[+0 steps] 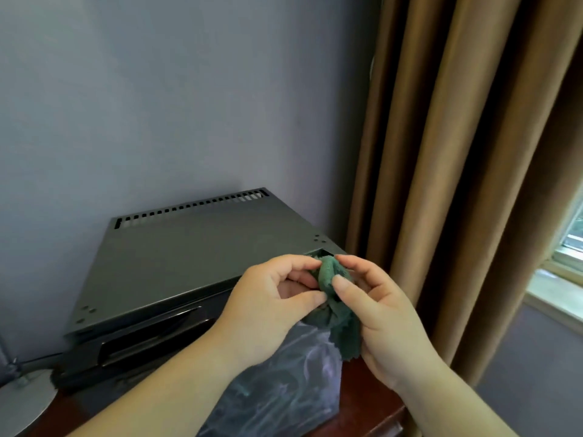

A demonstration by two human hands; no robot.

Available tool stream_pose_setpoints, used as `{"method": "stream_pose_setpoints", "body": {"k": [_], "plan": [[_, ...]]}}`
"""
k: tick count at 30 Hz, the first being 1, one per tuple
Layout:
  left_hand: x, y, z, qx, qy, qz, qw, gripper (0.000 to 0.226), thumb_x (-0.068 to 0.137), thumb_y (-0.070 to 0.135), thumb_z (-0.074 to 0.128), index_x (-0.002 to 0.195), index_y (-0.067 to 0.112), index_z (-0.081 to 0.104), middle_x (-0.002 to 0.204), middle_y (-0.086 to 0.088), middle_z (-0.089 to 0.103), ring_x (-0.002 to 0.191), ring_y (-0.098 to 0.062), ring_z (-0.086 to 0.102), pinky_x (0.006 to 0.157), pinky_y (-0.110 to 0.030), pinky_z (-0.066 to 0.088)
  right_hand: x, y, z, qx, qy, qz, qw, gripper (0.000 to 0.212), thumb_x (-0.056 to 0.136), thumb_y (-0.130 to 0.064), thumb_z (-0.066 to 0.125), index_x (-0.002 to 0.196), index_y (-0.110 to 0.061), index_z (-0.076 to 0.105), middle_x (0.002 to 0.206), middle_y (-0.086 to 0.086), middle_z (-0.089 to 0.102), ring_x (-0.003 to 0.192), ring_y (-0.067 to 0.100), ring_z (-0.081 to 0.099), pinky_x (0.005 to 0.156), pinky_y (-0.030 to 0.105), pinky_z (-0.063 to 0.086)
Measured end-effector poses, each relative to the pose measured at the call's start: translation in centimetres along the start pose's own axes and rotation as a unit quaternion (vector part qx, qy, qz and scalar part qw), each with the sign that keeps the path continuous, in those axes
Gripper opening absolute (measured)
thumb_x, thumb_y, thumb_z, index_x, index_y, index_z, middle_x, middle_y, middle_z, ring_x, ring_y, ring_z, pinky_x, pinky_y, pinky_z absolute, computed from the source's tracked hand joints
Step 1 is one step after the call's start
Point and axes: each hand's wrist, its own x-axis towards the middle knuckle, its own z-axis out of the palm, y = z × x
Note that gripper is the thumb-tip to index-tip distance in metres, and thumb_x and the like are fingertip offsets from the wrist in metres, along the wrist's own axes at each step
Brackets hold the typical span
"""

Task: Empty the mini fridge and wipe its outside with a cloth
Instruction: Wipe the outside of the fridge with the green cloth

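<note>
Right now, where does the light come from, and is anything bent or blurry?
Head view: daylight enters by the window; the curtain folds bow, a wide-angle effect; the left hand, right hand and green cloth look sharp, the plastic bag smeary.

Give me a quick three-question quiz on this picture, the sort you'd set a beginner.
1. True or false: the left hand and the right hand both pinch the green cloth.
2. What hangs to the right of the fridge? A) curtain B) mirror C) coat
3. Fill in: the vent slots run along the fridge top's ____ edge.
Key: 1 true; 2 A; 3 back.
</note>
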Motion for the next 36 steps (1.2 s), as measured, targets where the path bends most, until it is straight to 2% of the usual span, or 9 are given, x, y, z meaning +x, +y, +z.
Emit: {"method": "stream_pose_setpoints", "body": {"k": [5,9,12,15,19,22,29,32,36], "plan": [[0.8,0.8,2.7,0.081,0.012,-0.006,0.997,0.033,0.084,0.007,0.078,0.106,0.031,0.073,0.095,0.007,0.073,0.089,-0.013,0.071,0.083,-0.027,0.056,0.5,0.2,-3.6,-0.015,0.042,0.018,0.999,0.018,0.086,-0.013,0.072,0.097,-0.027,0.076,0.107,0.007,0.076,0.100,0.028,0.073,0.084,0.044,0.059],[1.7,1.1,2.0,0.315,0.038,0.041,0.948,0.030,0.090,0.023,0.073,0.111,0.043,0.064,0.100,0.025,0.065,0.100,0.004,0.061,0.084,-0.009,0.046,1.6,0.3,-7.0,-0.021,0.113,0.022,0.993,0.015,0.088,-0.012,0.073,0.098,-0.023,0.075,0.099,0.004,0.077,0.091,0.024,0.075,0.077,0.040,0.061],[2.9,0.7,0.4,0.463,-0.008,0.043,0.885,0.033,0.096,0.036,0.062,0.128,0.043,0.057,0.114,0.029,0.054,0.110,0.004,0.051,0.093,-0.016,0.041,2.5,0.5,-9.3,-0.082,0.141,-0.003,0.987,0.019,0.086,-0.018,0.077,0.101,-0.029,0.074,0.097,-0.006,0.077,0.091,0.014,0.074,0.078,0.038,0.063],[3.7,-0.1,-0.9,0.528,-0.055,0.009,0.847,0.041,0.098,0.044,0.054,0.138,0.046,0.050,0.123,0.025,0.047,0.115,-0.001,0.044,0.099,-0.027,0.041,3.5,0.8,-10.4,-0.165,0.130,-0.039,0.977,0.021,0.086,-0.023,0.078,0.102,-0.036,0.073,0.096,-0.018,0.074,0.090,0.003,0.071,0.079,0.034,0.062],[3.9,-0.9,-2.4,0.550,-0.104,-0.017,0.829,0.048,0.096,0.063,0.038,0.141,0.050,0.047,0.136,0.022,0.043,0.126,0.000,0.036,0.106,-0.027,0.036,4.8,2.0,-9.9,-0.261,0.083,-0.102,0.956,0.026,0.085,-0.023,0.079,0.101,-0.042,0.072,0.100,-0.023,0.070,0.099,-0.005,0.064,0.088,0.023,0.056],[3.9,-1.3,-2.8,0.547,-0.103,-0.015,0.831,0.056,0.092,0.068,0.029,0.142,0.051,0.047,0.142,0.023,0.041,0.131,0.002,0.031,0.107,-0.024,0.029,5.2,3.4,-8.9,-0.311,0.078,-0.176,0.931,0.027,0.084,-0.019,0.080,0.107,-0.033,0.075,0.110,-0.021,0.064,0.106,-0.009,0.058,0.092,0.006,0.045],[4.1,-1.9,-3.2,0.517,-0.092,0.001,0.851,0.046,0.097,0.053,0.046,0.143,0.051,0.045,0.143,0.027,0.041,0.134,0.003,0.031,0.109,-0.025,0.028,5.4,7.5,-5.9,-0.317,0.142,-0.243,0.906,0.024,0.086,-0.020,0.077,0.110,-0.021,0.077,0.115,-0.013,0.062,0.109,-0.005,0.058,0.096,0.007,0.043],[4.3,-2.0,-3.9,0.506,-0.125,-0.002,0.854,0.044,0.099,0.047,0.048,0.141,0.056,0.042,0.147,0.028,0.036,0.139,0.003,0.025,0.113,-0.027,0.026,5.0,8.8,-4.7,-0.275,0.191,-0.225,0.915,0.022,0.086,-0.020,0.078,0.108,-0.022,0.078,0.113,-0.009,0.061,0.108,-0.001,0.059,0.094,0.007,0.043],[4.8,-1.5,-5.2,0.522,-0.211,-0.004,0.826,0.044,0.097,0.056,0.036,0.141,0.065,0.035,0.154,0.026,0.026,0.143,0.002,0.015,0.115,-0.027,0.019,4.5,9.6,-3.3,-0.198,0.274,-0.147,0.930,0.021,0.086,-0.020,0.079,0.100,-0.036,0.076,0.107,-0.009,0.062,0.101,0.001,0.061,0.090,0.007,0.044]]}}
